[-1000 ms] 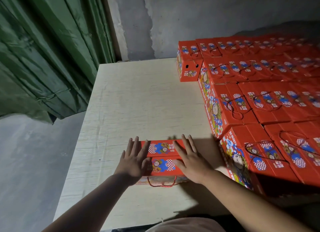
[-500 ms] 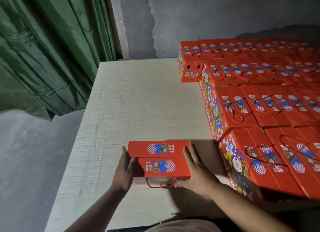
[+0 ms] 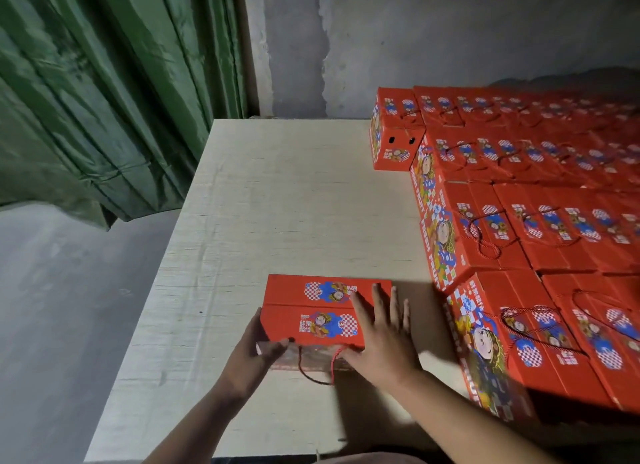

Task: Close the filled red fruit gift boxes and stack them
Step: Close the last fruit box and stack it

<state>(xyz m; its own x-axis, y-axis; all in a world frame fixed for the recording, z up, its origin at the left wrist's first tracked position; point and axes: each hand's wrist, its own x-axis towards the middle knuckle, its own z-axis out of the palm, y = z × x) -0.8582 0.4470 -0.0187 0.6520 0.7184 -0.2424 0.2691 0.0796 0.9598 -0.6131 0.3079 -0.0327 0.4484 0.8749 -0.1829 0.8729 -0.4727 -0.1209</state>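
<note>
Green curtain [image 3: 104, 93] hanging at far left, floor [image 3: 62, 307] below it, well apart from the work. Bare tabletop [image 3: 277, 193] running wide ahead, left edge dropping straight to that floor. Near the front edge, one red gift box [image 3: 311, 311], both top flaps down and meeting along the middle seam. Left hand [image 3: 256, 352] cupped round the near-left corner, thumb hooked over the front face. Red cord handle [image 3: 318, 366] dangling off the front. Right hand [image 3: 381, 339] flat, fingers spread, pressing the right half of the lid. Probably best to press both flaps flush, tuck the cord up, then grip both ends evenly before lifting. Just right, stacked boxes [image 3: 519, 238] rising in steps; nearest stack [image 3: 502, 342] close beside the right forearm, so lifting clear before swinging rightward seems wise.
</note>
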